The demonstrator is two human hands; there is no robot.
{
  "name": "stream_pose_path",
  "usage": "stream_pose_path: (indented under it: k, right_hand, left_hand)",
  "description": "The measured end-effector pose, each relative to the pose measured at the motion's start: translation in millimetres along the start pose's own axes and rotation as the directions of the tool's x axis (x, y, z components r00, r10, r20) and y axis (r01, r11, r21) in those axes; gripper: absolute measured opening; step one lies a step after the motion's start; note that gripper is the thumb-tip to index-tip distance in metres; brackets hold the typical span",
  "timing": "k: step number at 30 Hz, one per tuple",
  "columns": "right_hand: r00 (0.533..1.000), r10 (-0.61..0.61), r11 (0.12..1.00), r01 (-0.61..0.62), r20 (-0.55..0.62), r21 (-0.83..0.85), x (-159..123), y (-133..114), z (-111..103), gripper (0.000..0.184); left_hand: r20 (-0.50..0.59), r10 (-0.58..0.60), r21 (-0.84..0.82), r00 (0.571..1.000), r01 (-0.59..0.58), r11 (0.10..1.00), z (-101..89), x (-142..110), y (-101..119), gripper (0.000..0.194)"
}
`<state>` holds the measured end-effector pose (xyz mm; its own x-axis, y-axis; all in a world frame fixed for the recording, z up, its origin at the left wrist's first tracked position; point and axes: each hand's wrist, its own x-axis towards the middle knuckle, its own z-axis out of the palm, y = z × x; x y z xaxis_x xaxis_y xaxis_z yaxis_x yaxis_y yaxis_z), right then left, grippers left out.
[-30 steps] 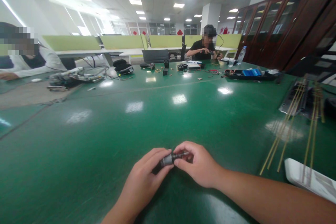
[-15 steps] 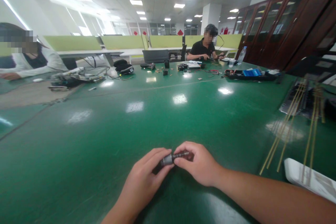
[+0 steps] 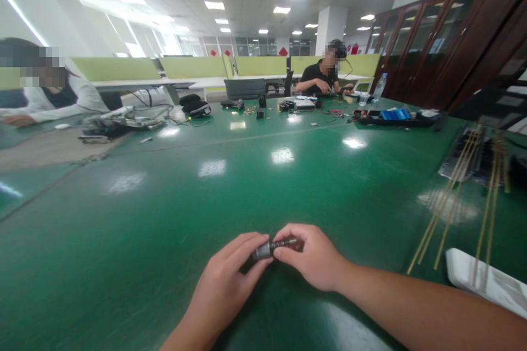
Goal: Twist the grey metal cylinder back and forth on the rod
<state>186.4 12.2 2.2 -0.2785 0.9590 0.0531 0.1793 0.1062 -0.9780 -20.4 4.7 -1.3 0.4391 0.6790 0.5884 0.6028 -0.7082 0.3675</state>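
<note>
A black case (image 3: 195, 107) rests near the far edge of the green tabletop (image 3: 164, 203), left of centre. The left hand (image 3: 224, 274) clamps a grey cylindrical part (image 3: 262, 251) between the thumb and the fingers, which lie together. The part is well apart from the far edge, its stepped shaft (image 3: 284, 243) pointing right. The right hand (image 3: 315, 258) pinches it at the shaft's base, thumb opposite forefinger. Thin rods (image 3: 448, 202) lie toward the right edge.

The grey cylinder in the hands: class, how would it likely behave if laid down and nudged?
The grey cylinder would probably roll, since its body looks round. The thin shaft at one end might make its path curve. Its metallic look suggests stiffness, perhaps weight for its size.
</note>
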Motion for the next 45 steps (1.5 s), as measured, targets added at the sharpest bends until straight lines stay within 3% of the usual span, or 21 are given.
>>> stream_pose_path:
  k: [45]
  right_hand:
    - [0.999, 0.035, 0.995, -0.036, 0.013, 0.097, 0.6, -0.4, -0.4, 0.008]
  left_hand:
    - [-0.033, 0.037, 0.103, 0.999, -0.034, 0.994, -2.3, -5.1, -3.5, 0.028]
